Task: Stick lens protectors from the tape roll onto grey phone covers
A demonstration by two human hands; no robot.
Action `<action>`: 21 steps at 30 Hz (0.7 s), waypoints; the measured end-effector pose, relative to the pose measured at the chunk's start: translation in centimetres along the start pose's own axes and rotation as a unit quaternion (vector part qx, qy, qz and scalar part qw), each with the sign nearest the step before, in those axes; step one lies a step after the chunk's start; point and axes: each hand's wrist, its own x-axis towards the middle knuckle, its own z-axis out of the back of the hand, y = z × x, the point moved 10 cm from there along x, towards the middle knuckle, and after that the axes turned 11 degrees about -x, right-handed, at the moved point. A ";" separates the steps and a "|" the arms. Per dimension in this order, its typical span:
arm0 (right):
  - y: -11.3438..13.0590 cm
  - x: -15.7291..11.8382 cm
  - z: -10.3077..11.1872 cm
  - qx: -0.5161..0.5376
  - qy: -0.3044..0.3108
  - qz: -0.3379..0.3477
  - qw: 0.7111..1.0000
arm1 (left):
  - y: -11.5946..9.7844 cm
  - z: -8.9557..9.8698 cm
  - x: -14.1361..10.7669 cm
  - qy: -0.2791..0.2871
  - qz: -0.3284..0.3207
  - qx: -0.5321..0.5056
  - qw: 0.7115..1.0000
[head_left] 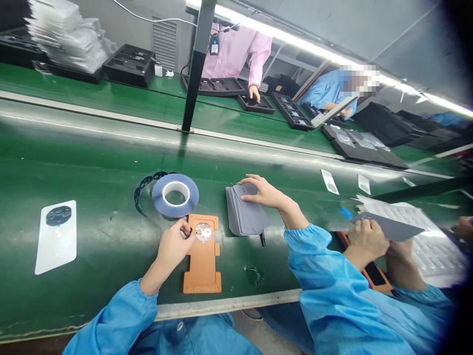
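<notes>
My left hand (176, 245) is closed, fingertips pinched at the upper left edge of an orange fixture plate (202, 268); what it holds, if anything, is too small to make out. A silver piece with round holes (203, 232) sits in the plate's upper part. Just above lies a roll of blue tape (157, 195) with a white core, and a strip of dark round pieces curves out behind it. My right hand (260, 191) has its fingers apart on the top end of a stack of grey sheets (248, 217). A small black object (262, 239) pokes out below the stack.
At the left lies a white panel with a dark round part (57, 241). A neighbour's hands (365, 239) hold a grey sheet (391, 230) at the right, over white trays (436, 251). A dark post (195, 74) rises behind the tape. Other people sit beyond the rail with black trays (129, 64).
</notes>
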 end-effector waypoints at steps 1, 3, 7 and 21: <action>-0.1 0.2 0.0 0.004 0.002 -0.001 1.000 | -0.7 0.4 -0.2 -0.009 -0.024 0.006 1.000; -0.3 0.7 0.2 0.011 0.002 -0.003 1.000 | -2.6 1.7 -0.6 -0.040 -0.092 0.044 0.994; -0.8 1.0 1.6 0.026 -0.019 -0.031 0.999 | -5.9 4.5 -0.3 -0.085 -0.177 0.225 0.954; 13.7 -8.3 2.3 0.335 -0.134 -0.017 0.932 | -4.1 10.5 -1.5 -0.159 -0.147 0.182 0.959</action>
